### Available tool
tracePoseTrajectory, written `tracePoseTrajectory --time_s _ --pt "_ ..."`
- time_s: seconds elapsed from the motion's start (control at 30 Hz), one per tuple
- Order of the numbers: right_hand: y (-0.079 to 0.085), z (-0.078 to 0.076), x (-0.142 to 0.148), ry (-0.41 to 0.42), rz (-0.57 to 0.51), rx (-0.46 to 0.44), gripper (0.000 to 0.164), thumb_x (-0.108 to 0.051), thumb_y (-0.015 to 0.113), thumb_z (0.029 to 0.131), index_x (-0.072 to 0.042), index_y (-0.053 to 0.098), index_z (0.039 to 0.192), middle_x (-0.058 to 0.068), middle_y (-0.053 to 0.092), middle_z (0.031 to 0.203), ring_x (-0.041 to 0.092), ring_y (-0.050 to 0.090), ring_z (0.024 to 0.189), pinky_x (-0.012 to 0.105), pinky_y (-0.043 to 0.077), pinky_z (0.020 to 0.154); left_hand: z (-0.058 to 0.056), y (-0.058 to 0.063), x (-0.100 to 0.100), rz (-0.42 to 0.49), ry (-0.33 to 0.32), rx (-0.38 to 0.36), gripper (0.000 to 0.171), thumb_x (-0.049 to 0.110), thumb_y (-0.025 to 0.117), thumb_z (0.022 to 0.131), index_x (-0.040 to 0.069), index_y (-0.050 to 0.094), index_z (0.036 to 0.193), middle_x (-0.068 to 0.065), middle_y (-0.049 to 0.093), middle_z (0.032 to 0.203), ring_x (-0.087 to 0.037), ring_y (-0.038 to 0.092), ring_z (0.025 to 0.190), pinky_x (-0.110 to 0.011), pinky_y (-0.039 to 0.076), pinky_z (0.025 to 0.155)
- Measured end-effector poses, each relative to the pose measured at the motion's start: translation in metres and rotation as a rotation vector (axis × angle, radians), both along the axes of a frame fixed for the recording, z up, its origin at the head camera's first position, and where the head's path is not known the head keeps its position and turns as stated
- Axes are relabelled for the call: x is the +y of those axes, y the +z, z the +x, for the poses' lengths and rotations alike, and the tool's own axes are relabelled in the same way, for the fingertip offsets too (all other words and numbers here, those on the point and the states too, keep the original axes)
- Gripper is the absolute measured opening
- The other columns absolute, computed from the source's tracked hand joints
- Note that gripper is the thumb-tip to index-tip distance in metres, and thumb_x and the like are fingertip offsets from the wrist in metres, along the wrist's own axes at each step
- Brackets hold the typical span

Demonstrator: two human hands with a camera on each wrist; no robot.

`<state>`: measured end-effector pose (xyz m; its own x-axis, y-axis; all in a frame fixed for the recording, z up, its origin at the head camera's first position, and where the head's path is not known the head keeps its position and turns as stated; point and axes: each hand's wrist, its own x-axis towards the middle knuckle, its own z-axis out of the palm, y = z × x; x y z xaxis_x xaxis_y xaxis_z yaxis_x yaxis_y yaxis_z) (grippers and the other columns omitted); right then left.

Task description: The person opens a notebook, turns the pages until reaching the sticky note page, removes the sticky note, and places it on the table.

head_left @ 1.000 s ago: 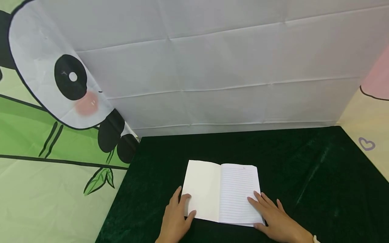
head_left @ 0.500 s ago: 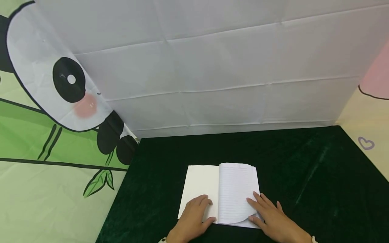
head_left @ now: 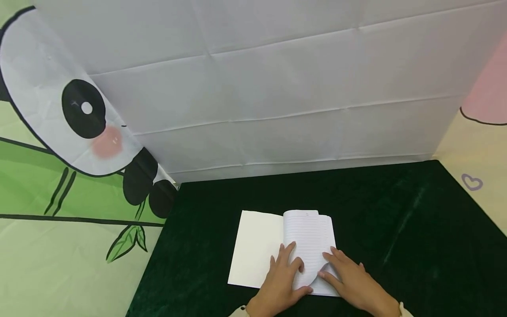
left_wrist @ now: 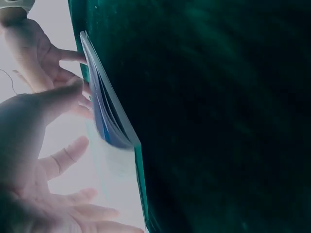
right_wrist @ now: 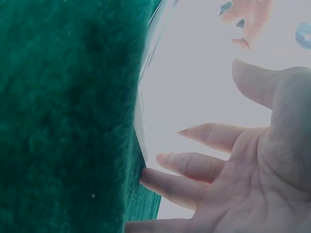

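Note:
An open notebook (head_left: pixel 253 251) lies on the dark green cloth, its left side blank and its right side ruled. One lined page (head_left: pixel 303 229) is bowed toward the spine, its lower right corner lifted off the sheets beneath. My left hand (head_left: pixel 279 281) rests over the lower part of this page near the spine, fingers spread. At the lower right, my right hand (head_left: pixel 350 277) touches the sheets, its thumb by the raised corner. The left wrist view shows the notebook's lower edge (left_wrist: pixel 109 111) with gaps between pages. In the right wrist view the right hand's fingers (right_wrist: pixel 189 167) are extended.
Dark green velvety cloth (head_left: pixel 388 207) covers the table. A white creased backdrop (head_left: pixel 277 88) stands behind it. To the left hangs a panda-print sheet (head_left: pixel 79 145), and a yellow and pink printed sheet (head_left: pixel 475 154) is on the right.
My left hand has moved right, from the notebook's left edge across the blank page to the ruled one. The lined page's corner has lifted and the page has bowed leftward. The right hand shifted slightly.

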<state>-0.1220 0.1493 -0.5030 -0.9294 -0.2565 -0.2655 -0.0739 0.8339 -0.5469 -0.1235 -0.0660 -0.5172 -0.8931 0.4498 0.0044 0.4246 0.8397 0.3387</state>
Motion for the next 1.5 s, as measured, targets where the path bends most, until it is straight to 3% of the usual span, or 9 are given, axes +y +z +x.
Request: tracePoseTrajectory --time_s 0.17,0.37,0.57,0.7,0.83,1.07,1.2,1.4,1.5 --pt "0.0 0.0 -0.002 -0.01 0.008 0.0 0.073 -0.06 0.053 0.086 -0.012 0.044 0.14 0.02 0.039 0.149 0.043 0.042 0.133 0.078 0.028 0.091 0.0 -0.001 0.004 0.03 0.02 0.011 0.02 0.035 0.07 0.083 0.028 0.053 0.09 -0.007 0.032 0.151 -0.047 0.033 0.138 -0.071 0.038 0.093" --pt "-0.004 0.001 -0.003 -0.011 0.046 0.091 0.091 -0.053 0.07 0.076 -0.01 0.031 0.147 0.018 0.042 0.147 0.042 0.046 0.129 0.077 0.03 0.091 -0.001 -0.002 0.002 0.092 0.056 -0.025 0.012 0.025 0.066 0.085 0.028 0.054 0.083 -0.008 0.034 0.151 -0.047 0.029 0.14 -0.072 0.035 0.095" --pt "-0.008 0.005 -0.006 0.028 0.099 0.167 0.092 -0.044 0.083 0.063 -0.011 0.044 0.14 0.016 0.041 0.148 0.039 0.036 0.138 0.073 0.02 0.103 0.002 -0.002 -0.005 0.163 0.106 -0.062 0.01 0.024 0.064 0.085 0.027 0.055 0.084 -0.007 0.033 0.152 -0.046 0.029 0.14 -0.071 0.035 0.097" --pt "-0.011 0.007 -0.006 0.08 0.091 0.175 0.082 -0.039 0.085 0.061 -0.014 0.053 0.132 0.012 0.044 0.147 0.033 0.04 0.138 0.07 0.017 0.108 0.005 0.0 -0.009 0.218 0.15 -0.049 0.012 0.024 0.062 0.086 0.025 0.061 0.098 -0.005 0.035 0.151 -0.037 0.047 0.131 -0.059 0.047 0.093" --pt "-0.013 0.01 -0.004 0.147 0.055 0.181 0.074 -0.036 0.085 0.062 -0.018 0.057 0.128 0.007 0.049 0.144 0.029 0.044 0.135 0.067 0.016 0.11 0.009 0.005 -0.016 0.282 0.23 -0.027 0.03 0.025 0.061 0.088 0.021 0.063 0.117 -0.001 0.038 0.149 -0.021 0.062 0.114 -0.043 0.055 0.086" --pt "-0.014 0.012 0.0 0.2 0.012 0.206 0.059 -0.032 0.08 0.07 -0.02 0.06 0.124 0.004 0.054 0.14 0.025 0.049 0.132 0.066 0.017 0.11 0.011 0.019 -0.035 0.372 0.381 -0.016 0.037 0.027 0.063 0.088 0.008 0.061 0.121 0.002 0.048 0.142 -0.011 0.064 0.108 -0.034 0.055 0.087" --pt "-0.014 0.01 0.004 0.221 0.022 0.212 0.054 -0.03 0.077 0.075 -0.017 0.06 0.124 0.006 0.056 0.138 0.026 0.051 0.13 0.069 0.021 0.107 0.01 0.021 -0.049 0.382 0.521 0.016 0.037 0.03 0.065 0.087 0.008 0.063 0.116 0.001 0.057 0.132 -0.013 0.064 0.107 -0.035 0.055 0.084" --pt "-0.012 0.006 0.007 0.247 0.05 0.175 0.053 -0.029 0.076 0.076 -0.015 0.059 0.125 0.007 0.056 0.137 0.026 0.051 0.129 0.07 0.025 0.103 0.0 0.011 -0.08 0.311 0.699 0.019 0.031 0.029 0.07 0.083 0.005 0.071 0.102 -0.01 0.051 0.138 -0.033 0.054 0.123 -0.058 0.043 0.099" --pt "-0.009 0.002 0.008 0.269 0.054 0.151 0.05 -0.028 0.075 0.078 -0.014 0.06 0.123 0.008 0.057 0.136 0.028 0.052 0.128 0.07 0.027 0.102 -0.006 0.007 -0.091 0.322 0.726 -0.033 0.033 0.026 0.072 0.082 0.005 0.068 0.107 -0.014 0.059 0.129 -0.03 0.061 0.111 -0.049 0.051 0.089"
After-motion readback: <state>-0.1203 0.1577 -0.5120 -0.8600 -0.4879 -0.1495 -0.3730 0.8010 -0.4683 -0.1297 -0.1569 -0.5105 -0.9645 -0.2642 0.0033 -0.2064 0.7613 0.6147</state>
